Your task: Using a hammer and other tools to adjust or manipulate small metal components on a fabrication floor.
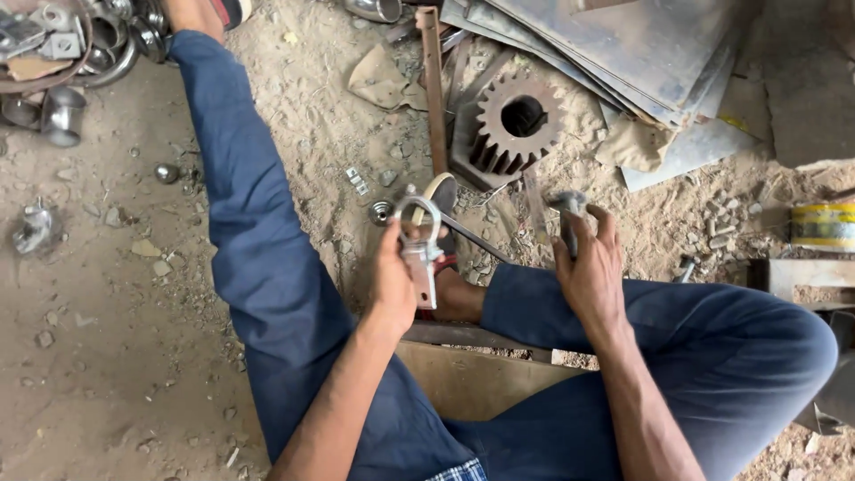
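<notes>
Ring-headed steel clamp (pixel 419 249) in left hand (pixel 392 281)

Blue trousers, bare forearms, checked shirt hem

Counted items on a sandy workshop floor.
There were two bare hands (pixel 392 276) (pixel 588 272), one rusty toothed steel gear (pixel 517 120), one yellow tape roll (pixel 824 224), and one small round steel ball (pixel 166 173).

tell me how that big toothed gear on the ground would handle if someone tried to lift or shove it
The steel gear looks thick and solid apart from its centre bore, so probably heavy for its size and fully rigid. It lies tilted against a metal block in loose sandy dirt, so a push would likely drag rather than roll. Its teeth should give fingers purchase.
</notes>
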